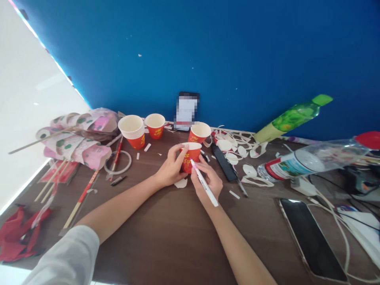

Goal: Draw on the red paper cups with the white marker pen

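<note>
A red paper cup (192, 149) with yellow lettering stands upright in the middle of the table. My left hand (172, 166) is wrapped around its left side, thumb near the rim. In my right hand (209, 182) is a white marker (205, 184) with a pinkish end, which points up at the cup's front. The right fingers also rest close to the cup's right side; whether they press on it is hard to tell. Just behind is another red paper cup (200, 132). To the left stand a stack of paper cups (132, 132) and a further cup (155, 126).
A phone (186, 111) leans on the blue wall (208, 47). Paper scraps (234, 148) and a black-handled tool (224, 163) lie right of the cups. Two bottles (292, 118) (308, 160) tilt at the right, above a dark phone (311, 237). Pink paper crafts (80, 148) lie left.
</note>
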Tool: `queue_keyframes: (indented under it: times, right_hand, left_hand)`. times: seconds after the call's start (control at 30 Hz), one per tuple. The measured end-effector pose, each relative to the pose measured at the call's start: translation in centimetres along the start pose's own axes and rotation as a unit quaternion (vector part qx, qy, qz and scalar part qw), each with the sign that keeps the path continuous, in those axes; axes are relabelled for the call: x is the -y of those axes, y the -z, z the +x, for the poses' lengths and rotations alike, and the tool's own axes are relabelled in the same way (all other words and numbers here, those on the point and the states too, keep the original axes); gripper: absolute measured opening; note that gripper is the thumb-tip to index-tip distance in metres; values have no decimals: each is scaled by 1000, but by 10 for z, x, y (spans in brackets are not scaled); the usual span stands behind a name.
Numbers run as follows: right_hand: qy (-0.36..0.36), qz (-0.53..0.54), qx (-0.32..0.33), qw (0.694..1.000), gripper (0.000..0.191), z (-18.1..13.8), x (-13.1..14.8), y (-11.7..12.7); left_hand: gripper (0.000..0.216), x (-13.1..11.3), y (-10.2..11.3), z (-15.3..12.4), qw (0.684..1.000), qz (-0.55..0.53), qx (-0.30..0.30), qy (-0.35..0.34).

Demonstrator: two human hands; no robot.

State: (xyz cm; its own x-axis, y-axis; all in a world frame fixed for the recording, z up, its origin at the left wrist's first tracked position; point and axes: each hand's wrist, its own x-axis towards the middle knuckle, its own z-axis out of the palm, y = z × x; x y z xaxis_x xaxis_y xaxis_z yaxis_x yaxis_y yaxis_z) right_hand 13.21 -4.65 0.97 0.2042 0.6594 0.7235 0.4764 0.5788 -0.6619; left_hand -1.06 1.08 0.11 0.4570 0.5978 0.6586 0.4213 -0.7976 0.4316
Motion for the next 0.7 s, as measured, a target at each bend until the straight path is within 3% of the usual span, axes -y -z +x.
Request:
queue_keyframes:
  times: [0.7]
  right_hand:
    - [-68, -8, -32, 997, 15, 2, 3, -2]
  left_hand:
    - [101, -1, 1, 1, 1000, -7, 11, 19]
